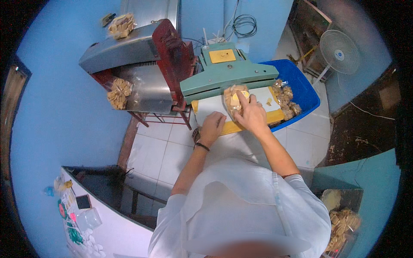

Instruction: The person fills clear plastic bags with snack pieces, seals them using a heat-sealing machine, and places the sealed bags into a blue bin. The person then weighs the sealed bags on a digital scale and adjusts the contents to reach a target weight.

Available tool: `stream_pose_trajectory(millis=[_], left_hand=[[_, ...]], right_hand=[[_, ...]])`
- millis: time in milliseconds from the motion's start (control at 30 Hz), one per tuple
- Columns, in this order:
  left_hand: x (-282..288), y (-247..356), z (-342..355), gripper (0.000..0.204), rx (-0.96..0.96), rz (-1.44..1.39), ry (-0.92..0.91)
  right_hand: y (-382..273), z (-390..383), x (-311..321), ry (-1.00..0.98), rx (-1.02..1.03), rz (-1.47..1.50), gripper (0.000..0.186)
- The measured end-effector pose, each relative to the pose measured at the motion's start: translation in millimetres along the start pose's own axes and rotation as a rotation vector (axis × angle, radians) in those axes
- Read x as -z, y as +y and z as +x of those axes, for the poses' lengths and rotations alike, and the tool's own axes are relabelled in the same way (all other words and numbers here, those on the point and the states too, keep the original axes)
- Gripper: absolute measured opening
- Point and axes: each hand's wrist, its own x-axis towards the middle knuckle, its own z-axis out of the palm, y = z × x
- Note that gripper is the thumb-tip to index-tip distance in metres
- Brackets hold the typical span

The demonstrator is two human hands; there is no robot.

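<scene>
A clear bag of pale tan snack pieces (231, 103) with a round yellow label lies on the white and yellow work shelf (209, 108) in front of a green bag sealer (230, 81). On the bag's label rests the stretched index finger of my right hand (252, 115); its thumb is lower on the bag and the fingers are spread. My left hand (212, 127) is at the shelf's front edge, left of the bag, its fingers curled together. What those fingers hold, if anything, is hidden. A small yellow piece (269, 102) lies on the shelf, right of my right hand.
A blue bin (310, 96) holding filled bags (287, 99) stands right of the sealer. At left is a metal machine on a red frame (165, 64), with filled bags (119, 93) on it. A fan (339, 54) stands far right; a white table (116, 234) is at lower left.
</scene>
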Motion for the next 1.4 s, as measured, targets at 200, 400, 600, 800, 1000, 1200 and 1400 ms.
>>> stream_pose_trajectory(millis=[200, 400, 600, 800, 1000, 1200, 1400], left_hand=[[-2, -3, 0, 0.022, -0.007, 0.039, -0.008], [-5, 3, 0, 0.014, 0.013, -0.011, 0.009], [-8, 21, 4, 0.008, -0.029, 0.095, -0.001], [-10, 28, 13, 0.032, -0.117, 0.367, -0.209], [-18, 29, 45, 0.064, -0.208, 0.659, -0.676], [-24, 37, 77, 0.065, -0.173, 0.494, -0.803], [-24, 40, 72, 0.07, -0.169, 0.535, -0.837]], right_hand=[[57, -47, -4, 0.125, 0.008, 0.008, 0.072], [168, -29, -2, 0.377, -0.308, -0.178, 0.074], [162, -21, -49, 0.256, -0.153, 0.004, 0.06], [152, -22, -76, 0.25, -0.093, 0.088, 0.05], [154, -15, -63, 0.166, -0.097, 0.05, 0.051], [157, -12, -62, -0.031, -0.118, 0.017, 0.06], [152, -14, -50, -0.099, -0.161, 0.171, 0.069]])
